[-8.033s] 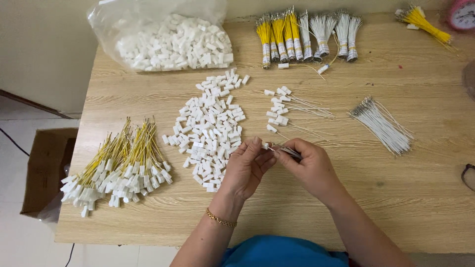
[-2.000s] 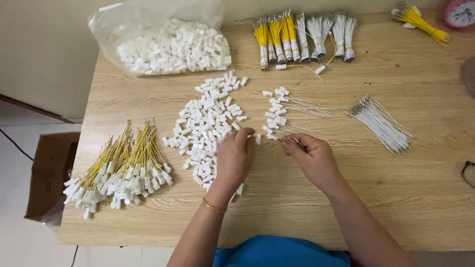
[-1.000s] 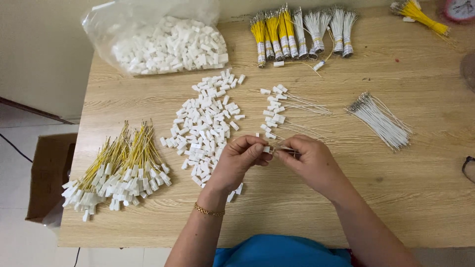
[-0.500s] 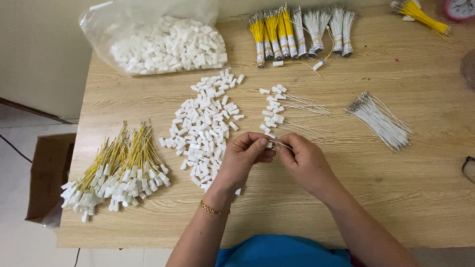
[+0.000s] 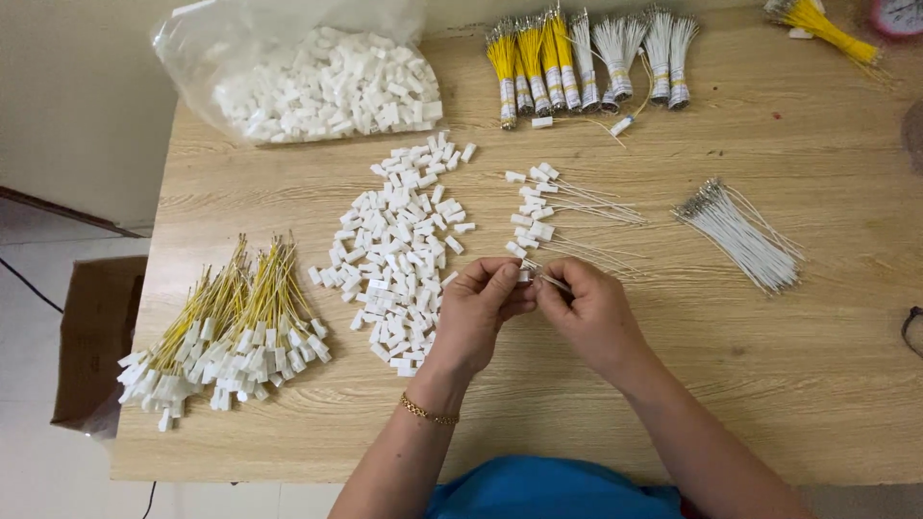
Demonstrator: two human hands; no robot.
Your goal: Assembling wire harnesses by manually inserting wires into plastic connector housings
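1. Hands are meeting just above the table [image 5: 769,404]: the left hand [image 5: 476,312] is pinching a small white connector [image 5: 525,276] between thumb and fingertips, and the right hand [image 5: 586,312] is pinching a thin white wire [image 5: 550,282] against it.
2. Risk, as judged: the connector is sitting only at the fingertips, so a slip could be dropping it into the loose white connector pile [image 5: 399,245] just beside the left hand, where it would be mixing with unfitted pieces.
3. Risk, as judged: the wire could be bending or seating only partly if pushed at an angle.
4. Finished white leads [image 5: 548,211] are lying near the right hand; a sweeping wrist could be scattering them.
5. Packages: a clear plastic bag [image 5: 308,82] of white connectors is sitting at the far left corner; a brown cardboard box [image 5: 96,336] is standing on the floor, left.
6. Labels: pale paper bands are wrapping the yellow and white wire bundles [image 5: 586,58] at the far edge.
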